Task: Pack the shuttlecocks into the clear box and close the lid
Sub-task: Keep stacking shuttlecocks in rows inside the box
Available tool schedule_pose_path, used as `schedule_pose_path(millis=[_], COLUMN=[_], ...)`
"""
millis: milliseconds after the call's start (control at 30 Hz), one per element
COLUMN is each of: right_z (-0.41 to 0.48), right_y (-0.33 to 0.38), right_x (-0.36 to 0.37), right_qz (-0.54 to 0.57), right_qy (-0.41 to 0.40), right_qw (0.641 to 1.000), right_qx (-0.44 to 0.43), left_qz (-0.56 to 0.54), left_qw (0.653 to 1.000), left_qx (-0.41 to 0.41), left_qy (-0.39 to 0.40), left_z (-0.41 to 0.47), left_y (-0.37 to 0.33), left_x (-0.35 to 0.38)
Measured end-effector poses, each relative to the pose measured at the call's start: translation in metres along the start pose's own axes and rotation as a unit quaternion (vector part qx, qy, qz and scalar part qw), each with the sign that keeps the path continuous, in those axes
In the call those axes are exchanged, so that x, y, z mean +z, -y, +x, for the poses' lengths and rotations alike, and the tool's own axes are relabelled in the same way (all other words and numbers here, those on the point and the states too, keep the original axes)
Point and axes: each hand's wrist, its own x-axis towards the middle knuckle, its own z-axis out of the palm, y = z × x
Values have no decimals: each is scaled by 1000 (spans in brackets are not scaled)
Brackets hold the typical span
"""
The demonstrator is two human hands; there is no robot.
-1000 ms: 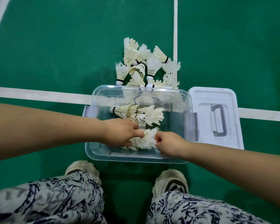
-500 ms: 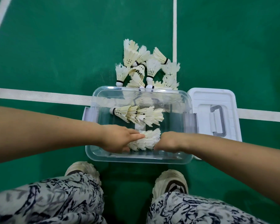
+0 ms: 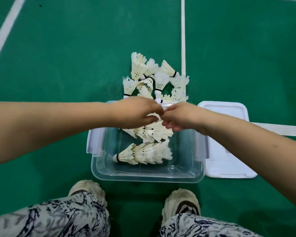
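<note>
We are holding our left hand [image 3: 137, 112] and right hand [image 3: 183, 117] touching over the clear box's [image 3: 147, 178] far rim; blur is hiding whether either is gripping anything. Shuttlecocks are light and brittle-feathered, so we are favouring the cork for pinching. We are counting two nested rows inside, near row [image 3: 143, 153] and far row [image 3: 154, 132], roughly ten in the loose pile [image 3: 159, 79] on the floor [image 3: 75, 65], and one lid [image 3: 229, 161] beside.

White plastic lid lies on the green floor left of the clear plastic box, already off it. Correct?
Not left: the head view shows the white plastic lid lying right of the clear plastic box, off it, on the green floor.
</note>
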Motion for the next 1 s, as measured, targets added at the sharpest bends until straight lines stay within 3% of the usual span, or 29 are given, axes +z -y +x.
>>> schedule_pose_path(millis=[167,267,367,500,700,1000], right_z=[24,49,74,101,119,133], right_y=[17,16,7,-7,-28,-30], right_x=[-33,-53,-65,-72,-72,-70], right_qz=[45,-26,-128,-223,-218,-284], right_qy=[-95,-189,-232,-236,-200,-164], right_qw=[992,978,960,944,955,944], right_qx=[-69,-90,-86,-61,2,-44], left_qz=[-27,-30,-22,-16,-21,-24], left_qw=[995,992,991,988,987,988], left_qx=[-29,-68,-100,-137,-152,-149], left_qy=[-94,-98,-89,-66,-41,-30], left_z=[11,20,28,37,42,42], left_y=[22,38,51,64,71,71], left_x=[-23,-26,-23,-17,-10,-4])
